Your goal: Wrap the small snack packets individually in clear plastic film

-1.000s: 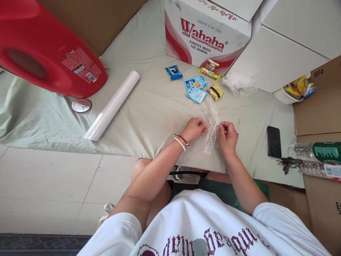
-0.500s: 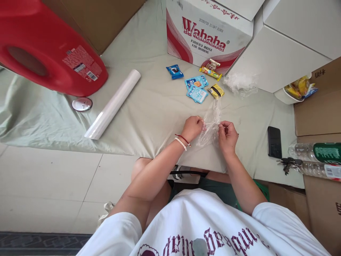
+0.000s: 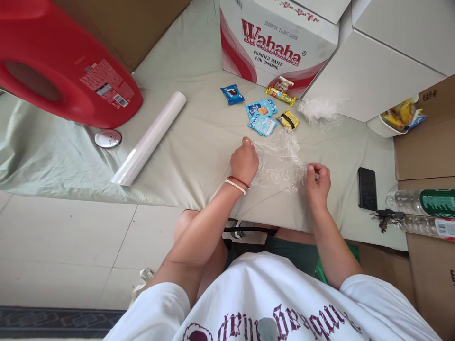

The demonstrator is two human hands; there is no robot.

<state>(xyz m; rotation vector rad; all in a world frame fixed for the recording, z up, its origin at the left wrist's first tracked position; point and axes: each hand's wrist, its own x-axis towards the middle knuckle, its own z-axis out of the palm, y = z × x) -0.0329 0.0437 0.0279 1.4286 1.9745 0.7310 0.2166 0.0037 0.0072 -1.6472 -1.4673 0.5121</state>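
A crinkled sheet of clear plastic film (image 3: 279,163) is stretched between my two hands over the pale green cloth (image 3: 199,142). My left hand (image 3: 244,161), with bead and red-cord bracelets at the wrist, pinches the film's left edge. The film's right edge is pinched by my right hand (image 3: 318,182). Just beyond the film lie several small snack packets: blue ones (image 3: 262,117), a yellow one (image 3: 288,121), and a dark blue one (image 3: 232,94).
A roll of plastic wrap (image 3: 149,139) and a metal lid (image 3: 108,138) lie left, by a big red jug (image 3: 67,71). A Wahaha carton (image 3: 273,45), crumpled film (image 3: 320,110), white boxes, a snack bowl (image 3: 398,118), a black phone (image 3: 366,188), keys and bottles (image 3: 423,213) stand right.
My hands have pulled apart, the left going up-left and the right going right, spreading the bunched film out into a wide sheet.
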